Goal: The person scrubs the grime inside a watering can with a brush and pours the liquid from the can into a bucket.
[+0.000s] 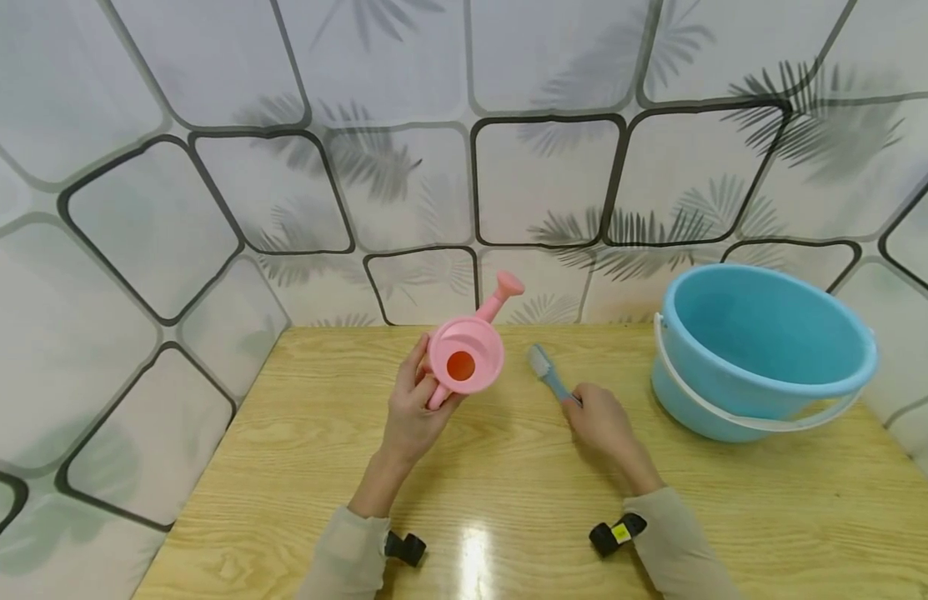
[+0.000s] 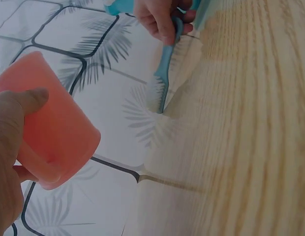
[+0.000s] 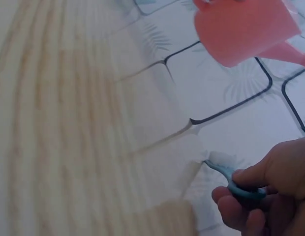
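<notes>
A pink toy watering can is in my left hand, whose fingers grip it at the handle side. Its spout points away and to the right, and the inside looks orange. In the left wrist view the can's body is tilted, with the thumb lying along it. My right hand holds a blue brush by its handle. The pale bristles are at the far end, pointing away from the hand. Can and brush are apart from each other, both above the table.
A large light-blue bucket with a white handle stands on the right of the wooden table. Patterned wall covering rises behind the table's back edge and along the sides.
</notes>
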A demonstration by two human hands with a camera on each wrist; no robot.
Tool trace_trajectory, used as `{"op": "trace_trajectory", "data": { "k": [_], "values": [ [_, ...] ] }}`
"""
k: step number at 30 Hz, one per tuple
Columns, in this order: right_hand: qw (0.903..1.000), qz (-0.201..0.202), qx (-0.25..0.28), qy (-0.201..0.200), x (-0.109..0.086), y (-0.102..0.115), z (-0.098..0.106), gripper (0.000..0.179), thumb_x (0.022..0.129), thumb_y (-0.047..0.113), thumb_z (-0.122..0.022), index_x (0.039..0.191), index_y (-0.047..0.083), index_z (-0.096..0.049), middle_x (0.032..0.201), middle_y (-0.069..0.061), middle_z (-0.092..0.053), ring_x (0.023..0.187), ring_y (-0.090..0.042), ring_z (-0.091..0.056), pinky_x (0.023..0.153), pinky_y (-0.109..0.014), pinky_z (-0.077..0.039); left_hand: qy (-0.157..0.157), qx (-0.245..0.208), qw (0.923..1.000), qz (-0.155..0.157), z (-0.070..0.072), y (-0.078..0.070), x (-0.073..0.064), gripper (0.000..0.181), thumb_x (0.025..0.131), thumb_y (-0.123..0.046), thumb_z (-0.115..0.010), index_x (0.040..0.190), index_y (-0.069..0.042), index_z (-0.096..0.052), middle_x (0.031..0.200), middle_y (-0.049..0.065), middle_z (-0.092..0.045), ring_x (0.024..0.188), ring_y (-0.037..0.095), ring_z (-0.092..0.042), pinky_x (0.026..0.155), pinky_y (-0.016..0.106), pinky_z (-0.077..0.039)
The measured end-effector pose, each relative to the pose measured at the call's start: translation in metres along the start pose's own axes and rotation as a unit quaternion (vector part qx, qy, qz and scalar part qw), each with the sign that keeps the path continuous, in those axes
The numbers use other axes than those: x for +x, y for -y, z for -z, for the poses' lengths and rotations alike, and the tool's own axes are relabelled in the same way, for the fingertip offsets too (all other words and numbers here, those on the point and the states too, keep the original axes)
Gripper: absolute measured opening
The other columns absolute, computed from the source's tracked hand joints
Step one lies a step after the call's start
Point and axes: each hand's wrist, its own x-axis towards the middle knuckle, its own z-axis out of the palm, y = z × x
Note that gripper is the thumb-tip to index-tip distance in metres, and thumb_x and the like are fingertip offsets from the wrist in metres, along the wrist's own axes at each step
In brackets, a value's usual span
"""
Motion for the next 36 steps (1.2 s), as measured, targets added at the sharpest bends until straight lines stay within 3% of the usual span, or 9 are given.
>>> {"op": "trace_trajectory", "data": {
  "k": [5,8,12,19,22,28,36],
  "values": [
    [0.9927,0.0,0.12,-0.012,0.001,-0.006,0.014,0.023,0.103,0.011,-0.049,0.092,-0.006,-0.061,0.07,-0.01,-0.064,0.056,-0.015,-0.061,0.047,-0.028,-0.05,0.01,0.01,0.9999,-0.002,0.001,0.0,-0.001,0.02,0.084,-0.016,-0.08,0.083,-0.001,-0.067,0.139,0.034,-0.047,0.124,0.045,-0.054,0.099,0.044,-0.051],
    [0.9817,0.007,0.188,-0.029,0.0,-0.006,0.025,0.024,0.104,0.011,-0.048,0.103,-0.011,-0.06,0.081,-0.018,-0.068,0.063,-0.016,-0.067,0.052,-0.029,-0.057,0.015,0.014,0.9998,-0.001,0.001,0.001,-0.003,0.019,0.083,-0.015,-0.081,0.085,-0.001,-0.068,0.139,0.033,-0.047,0.123,0.044,-0.055,0.098,0.045,-0.051],
    [0.9681,0.04,0.238,-0.066,-0.008,-0.001,0.042,0.03,0.105,0.016,-0.051,0.113,-0.012,-0.058,0.095,-0.025,-0.069,0.071,-0.012,-0.071,0.061,-0.028,-0.06,0.019,0.017,0.9997,0.006,0.002,0.002,-0.005,0.019,0.079,-0.009,-0.083,0.089,0.0,-0.07,0.14,0.032,-0.047,0.122,0.045,-0.055,0.099,0.045,-0.051],
    [0.9443,0.125,0.27,-0.141,-0.025,0.016,0.065,0.035,0.105,0.022,-0.051,0.11,-0.011,-0.061,0.1,-0.031,-0.07,0.074,-0.006,-0.072,0.062,-0.029,-0.061,0.026,0.036,0.9988,0.019,0.003,0.0,-0.004,0.028,0.066,0.003,-0.089,0.085,0.001,-0.068,0.14,0.032,-0.048,0.125,0.044,-0.053,0.098,0.05,-0.051],
    [0.9341,0.159,0.282,-0.151,-0.031,0.023,0.072,0.034,0.107,0.02,-0.046,0.108,-0.011,-0.059,0.099,-0.023,-0.073,0.077,-0.006,-0.073,0.063,-0.029,-0.061,0.027,0.043,0.9984,0.026,0.002,-0.001,-0.004,0.029,0.065,0.002,-0.09,0.082,0.0,-0.068,0.138,0.032,-0.049,0.125,0.045,-0.053,0.099,0.052,-0.05],
    [0.9191,0.202,0.309,-0.138,-0.041,0.033,0.079,0.033,0.107,0.017,-0.042,0.11,-0.012,-0.058,0.095,0.003,-0.076,0.079,-0.01,-0.074,0.065,-0.032,-0.061,0.027,0.048,0.998,0.03,-0.001,-0.003,-0.004,0.03,0.063,0.002,-0.091,0.078,-0.002,-0.066,0.137,0.033,-0.051,0.124,0.045,-0.054,0.098,0.054,-0.05],
    [0.9043,0.261,0.324,-0.096,-0.054,0.047,0.082,0.03,0.108,0.01,-0.038,0.112,-0.014,-0.055,0.1,-0.007,-0.076,0.082,-0.015,-0.074,0.067,-0.034,-0.061,0.027,0.041,0.9986,0.022,-0.004,-0.008,-0.003,0.03,0.063,0.001,-0.091,0.079,-0.002,-0.066,0.135,0.033,-0.052,0.123,0.045,-0.054,0.101,0.052,-0.049]
  ]
}}
